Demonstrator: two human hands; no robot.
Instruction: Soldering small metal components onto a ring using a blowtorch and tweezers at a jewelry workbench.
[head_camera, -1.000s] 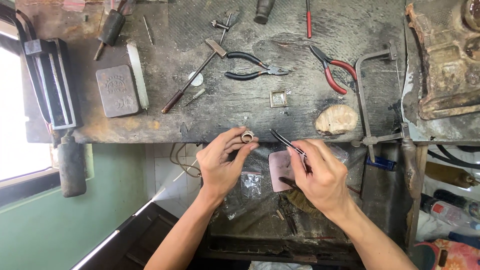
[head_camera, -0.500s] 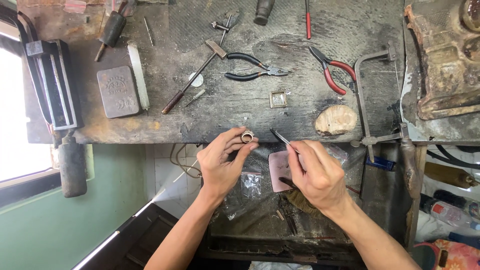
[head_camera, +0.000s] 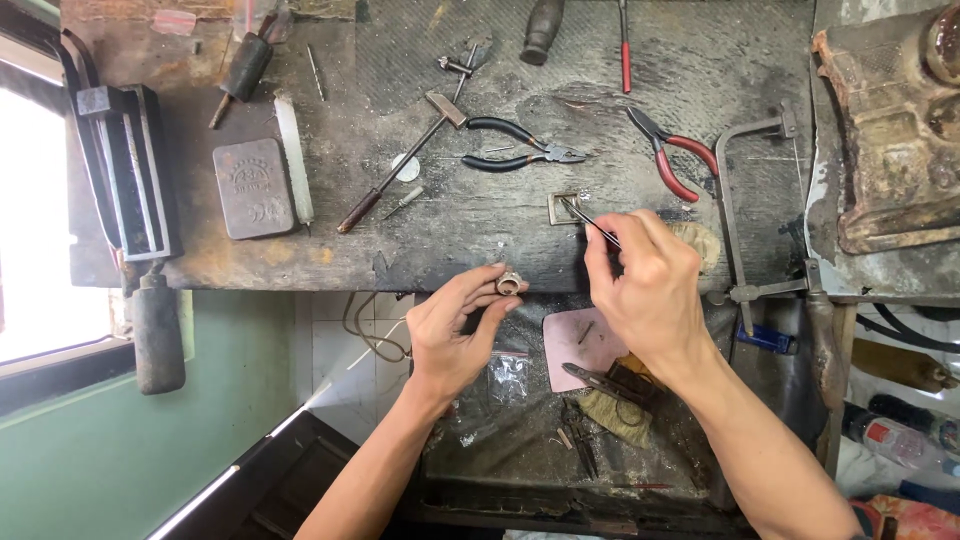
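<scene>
- A shallow tray (head_camera: 520, 440) below the table (head_camera: 480, 240) edge holds a pink pad (head_camera: 580, 345), a clear plastic bag (head_camera: 510, 375), a brush and dark pliers.
- The table is worn, dark, scratched wood; black-handled pliers (head_camera: 515, 143), red-handled pliers (head_camera: 672, 160), a small hammer (head_camera: 400, 175) and a square metal frame (head_camera: 563, 208) lie on it.
- The left hand (head_camera: 455, 335) pinches a small silvery ring (head_camera: 509, 283) at the table's front edge.
- The right hand (head_camera: 645, 285) grips thin tweezers (head_camera: 590, 222), tips at the frame.

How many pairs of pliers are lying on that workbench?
2: black-handled pliers mid-bench beside the hammer, and red-handled pliers to their right, by the saw frame. More tools in the tray below are unclear.
</scene>
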